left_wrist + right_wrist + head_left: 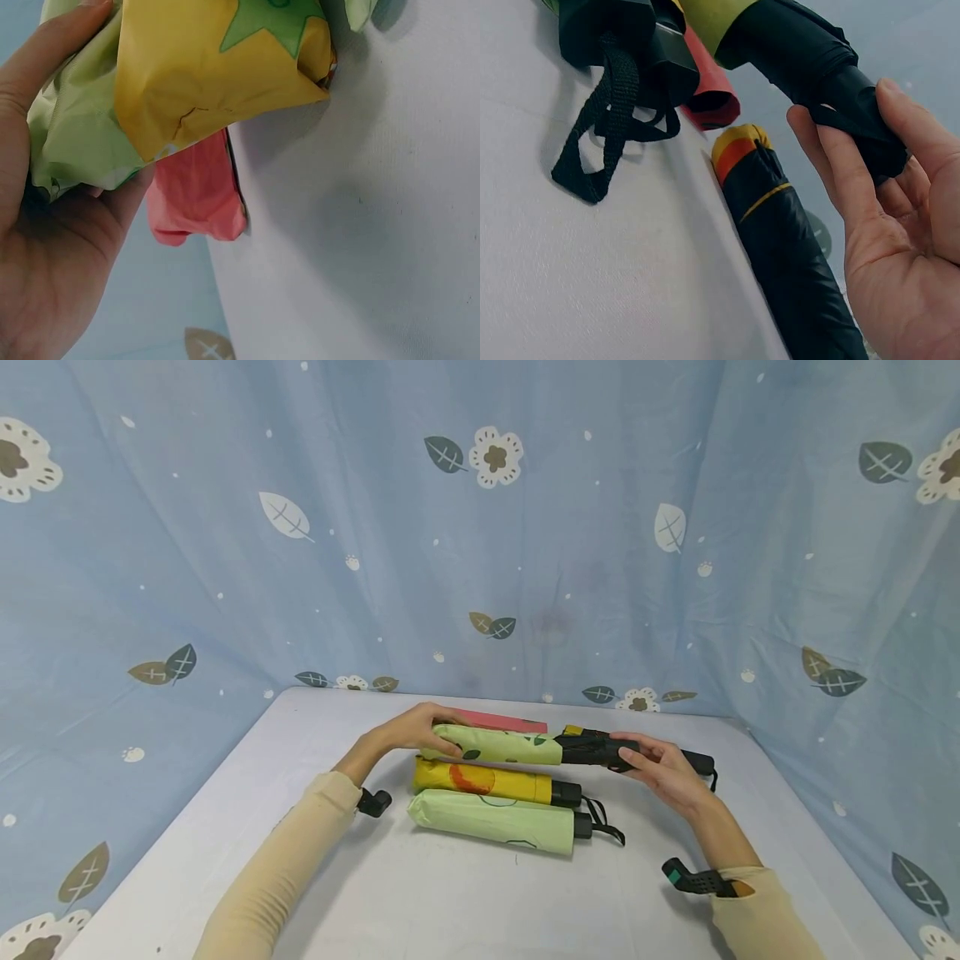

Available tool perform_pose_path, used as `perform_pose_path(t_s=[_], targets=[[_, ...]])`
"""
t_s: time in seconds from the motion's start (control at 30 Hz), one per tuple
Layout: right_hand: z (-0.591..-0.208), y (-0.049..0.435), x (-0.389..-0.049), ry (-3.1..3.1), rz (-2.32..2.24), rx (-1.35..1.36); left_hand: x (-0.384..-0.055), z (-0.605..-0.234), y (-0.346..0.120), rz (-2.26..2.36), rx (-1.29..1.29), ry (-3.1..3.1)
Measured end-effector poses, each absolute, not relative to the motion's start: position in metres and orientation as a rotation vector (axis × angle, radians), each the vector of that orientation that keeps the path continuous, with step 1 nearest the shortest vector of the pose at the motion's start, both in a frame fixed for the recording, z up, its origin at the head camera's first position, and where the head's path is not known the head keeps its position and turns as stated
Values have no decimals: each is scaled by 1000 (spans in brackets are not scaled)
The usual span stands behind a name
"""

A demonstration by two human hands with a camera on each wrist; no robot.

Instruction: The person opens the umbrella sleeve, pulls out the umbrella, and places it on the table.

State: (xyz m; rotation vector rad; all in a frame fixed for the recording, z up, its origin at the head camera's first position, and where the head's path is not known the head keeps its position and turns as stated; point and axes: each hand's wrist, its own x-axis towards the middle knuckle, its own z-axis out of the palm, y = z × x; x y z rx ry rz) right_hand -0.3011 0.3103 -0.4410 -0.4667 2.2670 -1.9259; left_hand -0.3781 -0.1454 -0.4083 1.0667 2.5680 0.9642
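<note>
One curtain (570, 543): blue, printed with leaves and flowers, hung behind and along both sides.
White table (450, 902): lay below, shadowed near both arms.
Beige shirt sleeves (288, 852): reached in from lower left and lower right.
Held umbrella (581, 750): was above the table's rear half, roughly level, between the two hands; its left part sat inside a pale green cover (517, 747), black cloth and handle (859, 94) emerging at right.
Light green umbrella (495, 821): lay nearest the person, handle end right.
Yellow umbrella (502, 782): lay just behind it, handle end also right.
Black umbrella (784, 240): lay rear right, one end yellow and orange.
Red cover (502, 721): lay behind the held umbrella, partly hidden.
Left hand (412, 727): thumb and fingers curled round the pale green cover's left end.
Right hand (667, 772): thumb and fingers pinched the held umbrella's handle; firmness could not be told.
Wrist cameras (373, 802): black, one per wrist.
Webbing strap (622, 97): hung looped from the light green umbrella's handle end.
</note>
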Motion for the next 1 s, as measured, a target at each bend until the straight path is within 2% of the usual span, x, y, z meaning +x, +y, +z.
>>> perform_pose_path(t_s=[1.0], targets=[[-441, 355, -286, 2292, -1951, -466, -384, -418, -156, 1041, 1021, 2596]])
